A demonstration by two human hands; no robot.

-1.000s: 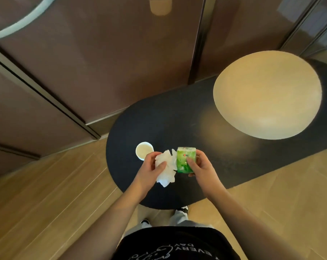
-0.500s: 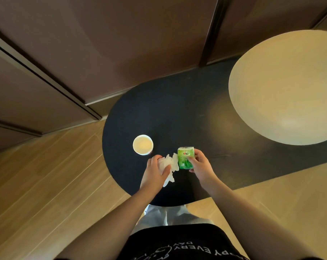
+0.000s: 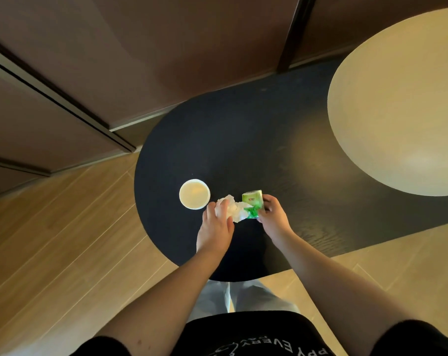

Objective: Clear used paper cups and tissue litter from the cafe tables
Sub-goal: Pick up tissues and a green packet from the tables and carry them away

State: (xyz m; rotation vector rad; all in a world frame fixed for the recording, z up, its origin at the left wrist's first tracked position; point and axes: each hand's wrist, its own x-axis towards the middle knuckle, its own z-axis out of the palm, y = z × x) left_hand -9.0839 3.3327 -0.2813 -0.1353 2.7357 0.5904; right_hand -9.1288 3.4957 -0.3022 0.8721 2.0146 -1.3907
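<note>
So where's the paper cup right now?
In the head view, the paper cup stands on the dark table near its left end, just left of the crumpled tissue the left hand holds.

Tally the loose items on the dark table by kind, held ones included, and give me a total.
Paper cup: 1
Crumpled white tissue, gripped by the left hand: 1
Green tissue pack, held by the right hand: 1
Total: 3
</note>
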